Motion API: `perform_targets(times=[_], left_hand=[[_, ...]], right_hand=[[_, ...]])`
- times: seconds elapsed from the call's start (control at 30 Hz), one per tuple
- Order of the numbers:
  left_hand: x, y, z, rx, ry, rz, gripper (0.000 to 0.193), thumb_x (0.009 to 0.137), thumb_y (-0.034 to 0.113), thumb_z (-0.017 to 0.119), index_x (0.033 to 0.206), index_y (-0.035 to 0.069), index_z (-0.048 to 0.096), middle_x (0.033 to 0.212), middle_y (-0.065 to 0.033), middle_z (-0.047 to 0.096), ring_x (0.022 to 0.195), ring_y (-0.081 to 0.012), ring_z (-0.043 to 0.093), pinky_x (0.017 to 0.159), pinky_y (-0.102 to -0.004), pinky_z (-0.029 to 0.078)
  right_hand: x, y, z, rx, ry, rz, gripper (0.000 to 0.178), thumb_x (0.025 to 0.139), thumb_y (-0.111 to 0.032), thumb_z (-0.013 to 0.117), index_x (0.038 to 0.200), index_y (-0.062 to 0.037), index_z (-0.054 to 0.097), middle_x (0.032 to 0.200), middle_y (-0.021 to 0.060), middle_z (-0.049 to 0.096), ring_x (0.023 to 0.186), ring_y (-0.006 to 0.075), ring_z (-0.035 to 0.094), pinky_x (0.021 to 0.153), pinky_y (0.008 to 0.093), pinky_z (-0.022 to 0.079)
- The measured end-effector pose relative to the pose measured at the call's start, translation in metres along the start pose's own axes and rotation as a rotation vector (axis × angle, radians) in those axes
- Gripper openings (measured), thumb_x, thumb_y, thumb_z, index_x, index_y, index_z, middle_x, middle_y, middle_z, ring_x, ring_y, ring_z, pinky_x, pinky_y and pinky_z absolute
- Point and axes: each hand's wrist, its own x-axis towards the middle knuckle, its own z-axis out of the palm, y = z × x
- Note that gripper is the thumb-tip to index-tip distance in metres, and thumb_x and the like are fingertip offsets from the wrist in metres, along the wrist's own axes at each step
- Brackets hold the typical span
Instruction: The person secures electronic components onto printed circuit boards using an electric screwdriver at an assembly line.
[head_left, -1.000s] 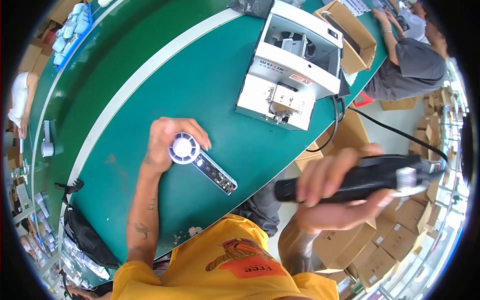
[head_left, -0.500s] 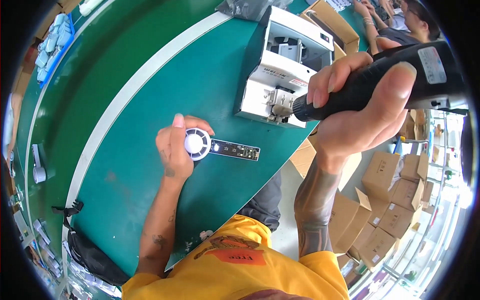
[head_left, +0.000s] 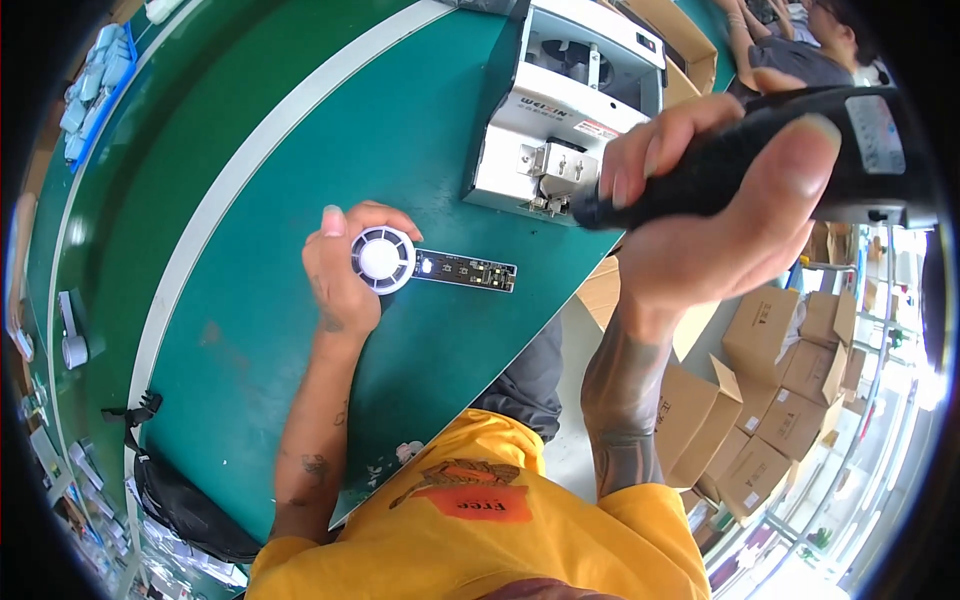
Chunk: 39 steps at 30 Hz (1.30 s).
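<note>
My left hand (head_left: 340, 265) is closed around a small white handheld fan (head_left: 382, 259) with a round, spoked head. A narrow dark circuit board (head_left: 465, 270) extends to the right from the fan, and a bright light glows at its near end. Raised close to the camera, my right hand (head_left: 700, 230) wraps around a thick black electric screwdriver (head_left: 690, 170). The tool's blurred nose points left, in front of the metal feed block of a white screw feeder (head_left: 545, 125). Whether nose and block touch, I cannot tell.
The green table (head_left: 260, 330) ends in a diagonal edge beside my body. A black strap bag (head_left: 185, 510) lies at the left, near a pale rail. Cardboard boxes (head_left: 790, 425) are stacked at the right, and another person (head_left: 810, 50) sits at the far right.
The view has tilted, so the feeder and fan sit higher in it. The screwdriver's nose appears slightly farther from the feeder's block. Both hands keep their holds.
</note>
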Motion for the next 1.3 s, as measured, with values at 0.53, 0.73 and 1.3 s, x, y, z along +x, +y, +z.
perform_targets(times=[0.53,0.73,1.3], left_hand=[[0.001,0.006,0.002,0.075,-0.014,-0.024,0.064,0.11,0.033,0.025,0.08,-0.005,0.069,0.077,-0.012,0.07,0.07,-0.0161,0.065,0.068,-0.0286,0.053],[0.001,0.004,0.001,0.087,-0.006,-0.019,0.062,0.109,0.031,0.027,0.08,-0.004,0.069,0.075,-0.0107,0.07,0.068,-0.0158,0.065,0.067,-0.0281,0.053],[0.003,-0.001,0.001,0.104,0.013,0.049,0.058,0.107,0.024,0.029,0.078,-0.004,0.07,0.071,-0.0105,0.069,0.061,-0.0149,0.064,0.061,-0.027,0.051]], right_hand=[[-0.052,-0.002,-0.019,0.152,-0.001,0.295,0.07,0.097,-0.069,0.046,0.132,-0.009,0.04,0.06,0.0073,0.046,0.04,0.0176,0.045,0.04,0.0331,0.04],[-0.06,-0.008,-0.02,0.236,0.069,0.311,0.073,0.096,-0.072,0.046,0.135,-0.0114,0.04,0.063,0.0078,0.048,0.041,0.0181,0.044,0.041,0.0338,0.039],[-0.071,0.007,-0.037,0.395,-0.141,0.08,0.074,0.094,-0.079,0.038,0.137,-0.0194,0.038,0.068,0.0071,0.048,0.043,0.017,0.046,0.041,0.0326,0.043]])
